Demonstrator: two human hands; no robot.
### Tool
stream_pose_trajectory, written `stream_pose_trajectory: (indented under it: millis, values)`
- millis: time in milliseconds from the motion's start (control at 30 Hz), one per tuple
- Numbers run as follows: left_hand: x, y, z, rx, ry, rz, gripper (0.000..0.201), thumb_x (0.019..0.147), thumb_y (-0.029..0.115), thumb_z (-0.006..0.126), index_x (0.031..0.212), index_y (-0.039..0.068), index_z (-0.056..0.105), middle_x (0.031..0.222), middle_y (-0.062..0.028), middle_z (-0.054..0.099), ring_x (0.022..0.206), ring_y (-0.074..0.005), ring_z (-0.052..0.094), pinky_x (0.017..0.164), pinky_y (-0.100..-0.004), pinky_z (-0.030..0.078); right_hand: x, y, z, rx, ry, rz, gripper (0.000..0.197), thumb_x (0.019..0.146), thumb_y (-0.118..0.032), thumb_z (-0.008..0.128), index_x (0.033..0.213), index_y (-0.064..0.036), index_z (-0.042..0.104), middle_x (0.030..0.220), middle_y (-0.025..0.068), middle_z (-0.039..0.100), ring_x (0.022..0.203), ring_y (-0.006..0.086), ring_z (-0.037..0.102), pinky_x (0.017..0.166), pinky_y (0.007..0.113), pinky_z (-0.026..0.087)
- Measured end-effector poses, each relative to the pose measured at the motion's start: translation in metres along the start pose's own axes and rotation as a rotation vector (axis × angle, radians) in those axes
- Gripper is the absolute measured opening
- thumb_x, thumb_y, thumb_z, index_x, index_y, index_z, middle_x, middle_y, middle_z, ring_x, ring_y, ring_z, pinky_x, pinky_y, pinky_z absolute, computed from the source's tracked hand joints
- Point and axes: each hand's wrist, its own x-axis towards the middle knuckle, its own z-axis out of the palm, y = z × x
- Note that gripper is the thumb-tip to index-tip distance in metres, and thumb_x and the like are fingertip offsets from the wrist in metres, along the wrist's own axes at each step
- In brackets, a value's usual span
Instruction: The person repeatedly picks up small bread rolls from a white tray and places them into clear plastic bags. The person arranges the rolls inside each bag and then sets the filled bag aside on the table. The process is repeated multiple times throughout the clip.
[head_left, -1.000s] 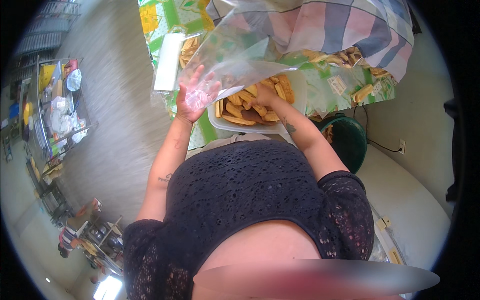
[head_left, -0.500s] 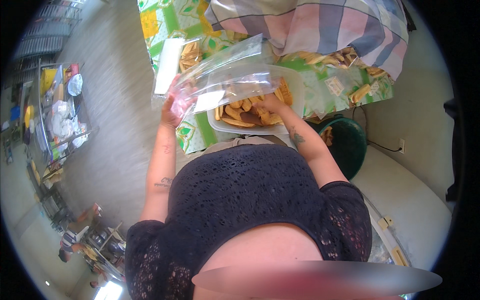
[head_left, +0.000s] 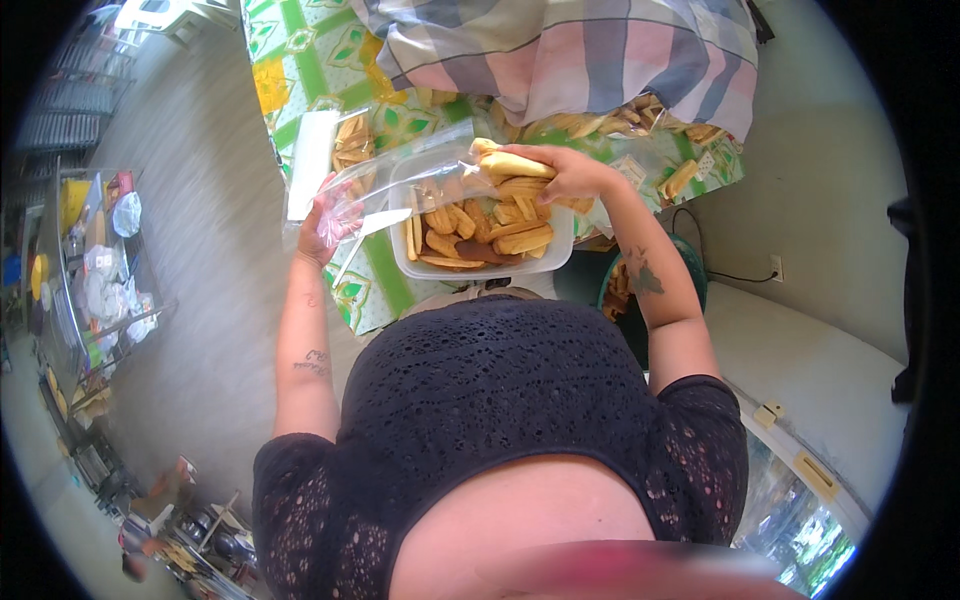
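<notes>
My left hand is closed on a long clear plastic bag, which stretches to the right over a translucent plastic tub. Long yellow-brown chips lie inside the tub, with something dark brown among them. Above its far right part, my right hand grips a small stack of the long chips. The stack's left end is at the right end of the bag; I cannot tell whether it is inside. White paper shows beside the bag.
A white strip and a filled clear bag lie left on the green patterned tablecloth. A checked cloth covers the far part, with more chips along its edge. A dark green bin stands at the right.
My right hand has come up out of the tub with a stack of chips and brought it to the bag's right end. My left hand still holds the bag, slightly lower.
</notes>
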Motion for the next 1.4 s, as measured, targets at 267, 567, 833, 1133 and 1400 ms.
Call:
stream_pose_trajectory:
  millis: [267, 567, 833, 1133, 1400]
  values:
    - [0.026, -0.009, 0.032, 0.038, -0.141, -0.054, 0.108, 0.065, 0.075, 0.057, 0.144, 0.014, 0.015, 0.137, -0.0122, 0.036, 0.109, -0.0319, 0.052, 0.079, -0.0419, 0.053, -0.027, -0.055, -0.007, -1.061, 0.327, -0.202, 0.068, 0.07, -0.006, 0.063, 0.127, -0.0389, 0.047, 0.111, 0.0056, 0.053, 0.104, 0.024, 0.052, 0.086, 0.038, 0.041]
    - [0.031, -0.006, 0.055, 0.171, -0.178, -0.133, 0.116, 0.06, 0.085, 0.047, 0.145, 0.015, 0.01, 0.145, -0.0165, 0.024, 0.125, -0.0343, 0.037, 0.096, -0.0489, 0.04, -0.018, -0.062, 0.003, -1.241, 0.367, -0.391, 0.059, 0.075, -0.013, 0.063, 0.127, -0.037, 0.049, 0.121, 0.0062, 0.052, 0.108, 0.0238, 0.051, 0.09, 0.038, 0.041]
    - [0.04, -0.039, 0.127, 0.035, -0.317, 0.077, 0.104, 0.066, 0.054, 0.07, 0.143, 0.01, 0.016, 0.138, -0.0164, 0.033, 0.122, -0.0304, 0.042, 0.097, -0.0393, 0.041, 0.029, -0.088, 0.031, -0.566, 0.061, -0.353, 0.062, 0.073, -0.027, 0.07, 0.13, -0.0193, 0.047, 0.115, 0.0119, 0.058, 0.097, 0.0299, 0.059, 0.084, 0.039, 0.048]
    - [0.025, -0.045, 0.052, -0.492, -0.106, 0.172, 0.079, 0.077, 0.054, 0.059, 0.137, 0.01, 0.032, 0.136, -0.0147, 0.04, 0.124, -0.0322, 0.04, 0.104, -0.0466, 0.033, 0.012, -0.042, -0.07, 0.384, 0.093, -0.438, 0.027, 0.082, -0.015, 0.06, 0.106, -0.0032, 0.062, 0.087, 0.0079, 0.064, 0.081, 0.0196, 0.061, 0.075, 0.032, 0.049]
    - [0.019, -0.067, 0.039, -0.644, -0.025, 0.095, 0.082, 0.078, 0.057, 0.056, 0.139, 0.008, 0.03, 0.14, -0.012, 0.037, 0.127, -0.0308, 0.035, 0.106, -0.0459, 0.026, 0.061, 0.14, 0.144, -0.794, -0.256, 0.22, 0.084, 0.064, -0.031, 0.076, 0.135, -0.0123, 0.035, 0.138, 0.0182, 0.035, 0.121, 0.0378, 0.039, 0.097, 0.046, 0.036]
